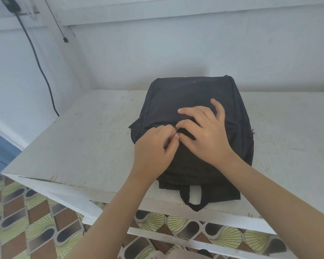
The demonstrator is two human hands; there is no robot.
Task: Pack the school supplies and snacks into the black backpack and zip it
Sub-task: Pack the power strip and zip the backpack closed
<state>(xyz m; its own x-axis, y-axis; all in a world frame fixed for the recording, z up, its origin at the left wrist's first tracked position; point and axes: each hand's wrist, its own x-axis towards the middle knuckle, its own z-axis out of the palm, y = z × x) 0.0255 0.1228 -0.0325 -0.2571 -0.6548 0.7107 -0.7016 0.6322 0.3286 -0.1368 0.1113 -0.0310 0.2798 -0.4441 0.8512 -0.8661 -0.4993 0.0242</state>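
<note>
The black backpack lies flat on the white table, its carry loop hanging over the near edge. My left hand pinches a small metal zipper pull on the bag's front seam. My right hand lies on the fabric just right of the pull, fingers spread and fairly straight, pressing the bag down. No school supplies or snacks show outside the bag; what the bag holds is hidden.
A pale wall rises close behind the table. A black cable hangs down the wall at the left. Patterned floor tiles show below the table's near edge. A lower white shelf rail runs under the tabletop.
</note>
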